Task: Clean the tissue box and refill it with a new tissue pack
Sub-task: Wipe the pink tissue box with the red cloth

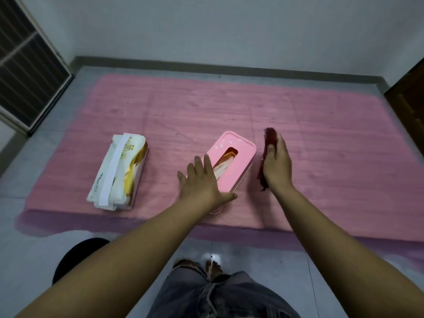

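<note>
A pink tissue box [238, 157] with a slot in its lid lies on the pink mat [321, 138], and an orange-and-white wrapper shows through the slot. My left hand [202, 180] rests flat against the box's near left end, fingers spread. Just to the right of the box, my right hand [276, 164] grips a dark red cloth [267, 145]; the cloth hangs beside the box's right side. A new white-and-gold tissue pack [119, 171] lies on the mat to the left, apart from both hands.
The mat covers a grey tiled floor [41, 226]. A dark louvred panel [25, 65] stands at far left and a brown door [410, 92] at far right. A black round object [75, 258] sits by my left arm. My jeans-clad knees [218, 292] are at the bottom.
</note>
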Demonstrator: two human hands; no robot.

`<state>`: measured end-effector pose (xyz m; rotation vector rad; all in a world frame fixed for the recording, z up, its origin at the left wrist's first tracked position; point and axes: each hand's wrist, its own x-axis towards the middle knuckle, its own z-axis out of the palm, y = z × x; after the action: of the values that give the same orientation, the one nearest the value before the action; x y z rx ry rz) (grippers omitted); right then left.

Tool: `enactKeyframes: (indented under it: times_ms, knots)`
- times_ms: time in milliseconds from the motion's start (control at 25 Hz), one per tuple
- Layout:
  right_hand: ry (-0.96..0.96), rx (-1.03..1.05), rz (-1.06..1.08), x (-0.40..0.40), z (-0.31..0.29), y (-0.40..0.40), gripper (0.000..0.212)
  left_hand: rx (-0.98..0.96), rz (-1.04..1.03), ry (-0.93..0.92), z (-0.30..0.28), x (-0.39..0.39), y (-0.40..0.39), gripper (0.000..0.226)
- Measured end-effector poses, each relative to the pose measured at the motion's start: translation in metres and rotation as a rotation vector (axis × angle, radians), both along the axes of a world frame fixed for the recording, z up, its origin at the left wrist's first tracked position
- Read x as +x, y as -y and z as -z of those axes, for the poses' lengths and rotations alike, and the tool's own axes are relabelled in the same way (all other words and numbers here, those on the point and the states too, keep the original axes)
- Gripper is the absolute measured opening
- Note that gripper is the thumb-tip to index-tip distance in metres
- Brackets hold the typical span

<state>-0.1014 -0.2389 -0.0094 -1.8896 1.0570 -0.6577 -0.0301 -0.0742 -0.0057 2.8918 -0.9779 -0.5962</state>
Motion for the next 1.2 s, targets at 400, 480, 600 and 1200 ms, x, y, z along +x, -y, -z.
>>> enactKeyframes:
  times_ms: [400,480,600,1200]
  knots:
    - [-0.589,-0.668,-0.787,0.057,0.008,0.000,0.052,-0.050,0.157,-0.009,0.006,0.029,-0.026,0.129]
    - [-0.604,-0.620,-0.669,0.060,0.011,0.002,0.051,-0.081,0.138,-0.015,0.008,0.026,-0.026,0.128]
    - [-0.585,-0.667,-0.642,0.061,0.015,-0.021,0.052,-0.100,0.124,-0.008,0.010,0.025,-0.027,0.126]
    - [-0.543,-0.689,-0.807,0.046,0.013,0.015,0.054,-0.077,0.143,0.008,0.012,0.027,-0.026,0.126]
